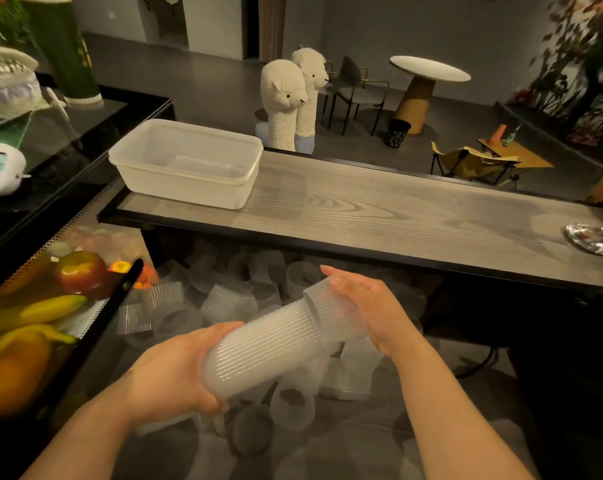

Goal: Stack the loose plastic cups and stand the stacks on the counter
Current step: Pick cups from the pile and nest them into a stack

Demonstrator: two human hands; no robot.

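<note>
Fingers (203, 341) of both hands curled round tilted cup stack (268, 344), above loose cups (223, 303)

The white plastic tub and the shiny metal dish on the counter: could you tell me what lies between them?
In the head view, only bare wood-grain counter lies between the tub and the metal dish.

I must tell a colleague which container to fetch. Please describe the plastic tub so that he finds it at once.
Look at the long grey wood-grain counter. At its far left end stands the plastic tub, rectangular and translucent white. It is the only large box there; the shiny metal dish sits at the opposite end.
</note>
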